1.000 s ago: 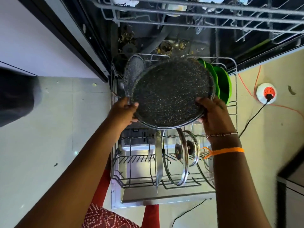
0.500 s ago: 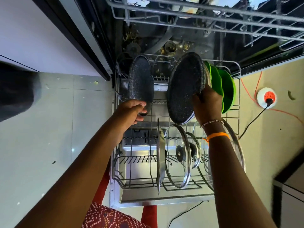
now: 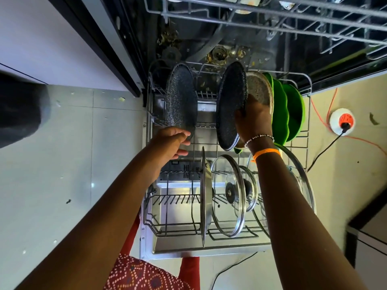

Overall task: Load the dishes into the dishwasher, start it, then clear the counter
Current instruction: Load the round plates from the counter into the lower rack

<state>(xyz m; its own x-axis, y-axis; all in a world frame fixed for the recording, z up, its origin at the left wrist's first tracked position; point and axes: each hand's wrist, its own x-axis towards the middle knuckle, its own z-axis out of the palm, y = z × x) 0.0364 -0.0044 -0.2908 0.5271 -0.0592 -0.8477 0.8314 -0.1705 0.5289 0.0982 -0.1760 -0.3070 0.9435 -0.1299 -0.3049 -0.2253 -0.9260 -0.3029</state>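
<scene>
No writing is legible. The left hand point(image 3: 170, 143) hovers, fingers loosely spread, below a speckled plate point(image 3: 181, 101) at the lower rack's point(image 3: 307, 130) far-left corner. The right hand point(image 3: 254, 120) grips another speckled pan point(image 3: 229, 105) upright beside the green plates point(image 3: 293, 107).

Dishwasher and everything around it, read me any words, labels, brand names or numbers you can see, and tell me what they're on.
No text can be read anywhere.
Speckled plates: no print.
Green plates: no print.
Glass lids: no marking shows.
Dark panel on the dishwasher door: too small and blurred to tell.
Round white socket: only an orange patch, no lettering legible.
</scene>
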